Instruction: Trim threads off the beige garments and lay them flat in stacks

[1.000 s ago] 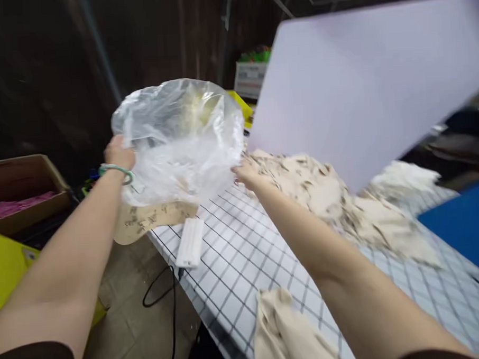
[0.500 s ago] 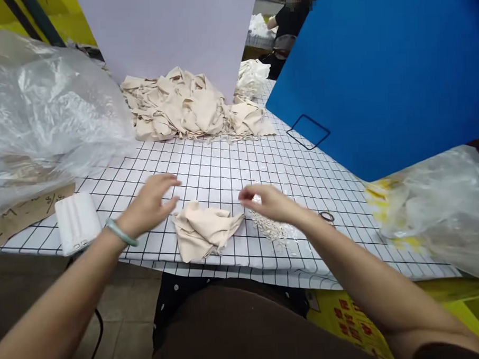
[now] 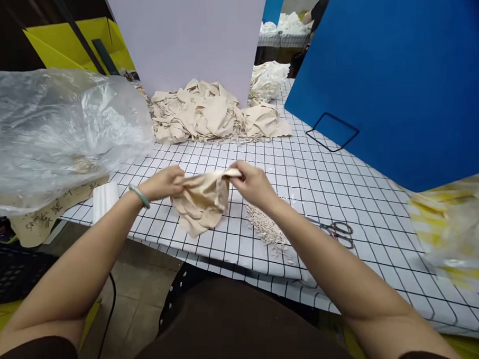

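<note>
A beige piece of fabric [image 3: 201,202] is stretched between my two hands, just above the checked tablecloth. My left hand [image 3: 166,182], with a pale green bangle [image 3: 139,196] on the wrist, pinches its left edge. At the upper right corner, my right hand [image 3: 253,184] grips it between thumb and fingers. The lower part of the cloth hangs down in folds. Beside my right forearm lie a heap of small beige scraps [image 3: 265,226] and a pair of scissors [image 3: 335,231], partly hidden by the arm.
A pile of beige fabric pieces [image 3: 205,112] lies at the back against a pale panel [image 3: 193,38]. Clear plastic [image 3: 63,134] bulges at left beside a white box [image 3: 104,201]. A blue panel [image 3: 397,77] and a black wire frame [image 3: 332,132] stand at right.
Both hands were open and apart above the fabric lying on the table. Now they have closed on it and lifted it, pulling it out between them. The view has shifted a little.
</note>
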### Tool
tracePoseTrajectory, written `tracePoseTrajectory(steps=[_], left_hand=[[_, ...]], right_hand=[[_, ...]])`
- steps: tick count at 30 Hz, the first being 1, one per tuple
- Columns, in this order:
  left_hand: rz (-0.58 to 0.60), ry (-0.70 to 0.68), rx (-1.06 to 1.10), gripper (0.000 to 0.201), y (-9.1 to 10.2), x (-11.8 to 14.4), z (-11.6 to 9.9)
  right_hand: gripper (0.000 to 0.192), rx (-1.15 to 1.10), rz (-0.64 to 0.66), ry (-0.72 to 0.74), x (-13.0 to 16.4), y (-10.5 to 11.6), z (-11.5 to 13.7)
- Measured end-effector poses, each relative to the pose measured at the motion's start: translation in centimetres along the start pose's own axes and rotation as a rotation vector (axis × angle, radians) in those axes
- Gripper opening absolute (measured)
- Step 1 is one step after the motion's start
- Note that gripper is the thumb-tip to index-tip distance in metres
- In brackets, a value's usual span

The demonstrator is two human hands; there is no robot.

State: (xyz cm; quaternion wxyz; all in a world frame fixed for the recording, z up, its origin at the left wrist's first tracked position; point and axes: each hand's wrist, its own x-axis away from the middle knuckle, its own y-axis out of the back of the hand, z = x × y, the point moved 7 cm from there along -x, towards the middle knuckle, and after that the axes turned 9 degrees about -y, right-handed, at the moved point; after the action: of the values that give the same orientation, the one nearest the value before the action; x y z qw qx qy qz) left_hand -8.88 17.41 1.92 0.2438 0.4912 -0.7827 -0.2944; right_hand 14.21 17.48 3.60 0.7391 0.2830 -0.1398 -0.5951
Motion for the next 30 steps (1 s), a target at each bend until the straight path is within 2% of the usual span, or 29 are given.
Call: tracePoseTrajectory(steps=[1, 3, 5, 7, 11, 16, 17, 19, 21, 23, 26, 28, 30], left_hand=[[-0.053, 0.015, 0.077, 0.010, 1.0, -0.4, -0.1], [-0.081, 0.034, 0.180, 0.018, 1.8, -1.1, -0.2], [-0.086, 0.037, 0.229, 0.025, 1.6, -1.5, -0.1], [-0.145, 0.045, 0.260, 0.028, 1.3, -1.5, 0.5], [-0.270, 0.091, 0.295, 0.025, 0.6, -0.5, 2.0], [-0.286, 0.066, 0.288, 0.019, 0.8, 0.6, 1.7], [-0.283, 0.061, 0.287, 0.018, 1.0, 1.0, 1.5], [-0.267, 0.043, 0.267, 0.016, 1.7, 2.1, 0.9], [-0.245, 0.037, 0.234, 0.013, 2.8, 4.0, 0.1], [-0.226, 0.062, 0.229, 0.013, 4.5, 6.2, -0.8], [-0.224, 0.098, 0.268, 0.018, 7.6, 8.1, -2.2], [-0.284, 0.094, 0.214, 0.018, 10.0, 7.1, -2.9], [-0.403, 0.082, 0.095, 0.016, 12.2, 4.4, -2.9]], right_hand=[[0.007, -0.008, -0.043, -0.051, -1.3, 1.0, -0.5], [0.007, 0.016, -0.099, -0.145, -3.5, 2.3, -1.9], [0.010, 0.056, -0.125, -0.191, -4.8, 2.6, -3.1], [0.013, 0.080, -0.123, -0.174, -5.0, 1.9, -3.6], [0.023, 0.144, -0.016, -0.073, -4.3, -1.5, -3.2], [0.045, 0.263, 0.223, 0.052, -5.1, -7.0, -1.3], [0.041, 0.288, 0.267, 0.046, -5.4, -7.7, -1.2], [0.022, 0.326, 0.311, 0.006, -5.8, -8.3, -1.3], [0.009, 0.334, 0.295, -0.051, -5.9, -7.3, -1.4], [0.013, 0.307, 0.283, -0.095, -5.8, -5.6, -1.1], [0.015, 0.010, 0.414, -0.181, -5.9, -4.0, -0.1], [0.014, -0.178, 0.491, -0.286, -6.1, -4.3, 0.3], [0.016, -0.175, 0.496, -0.379, -6.2, -5.3, -0.2]])
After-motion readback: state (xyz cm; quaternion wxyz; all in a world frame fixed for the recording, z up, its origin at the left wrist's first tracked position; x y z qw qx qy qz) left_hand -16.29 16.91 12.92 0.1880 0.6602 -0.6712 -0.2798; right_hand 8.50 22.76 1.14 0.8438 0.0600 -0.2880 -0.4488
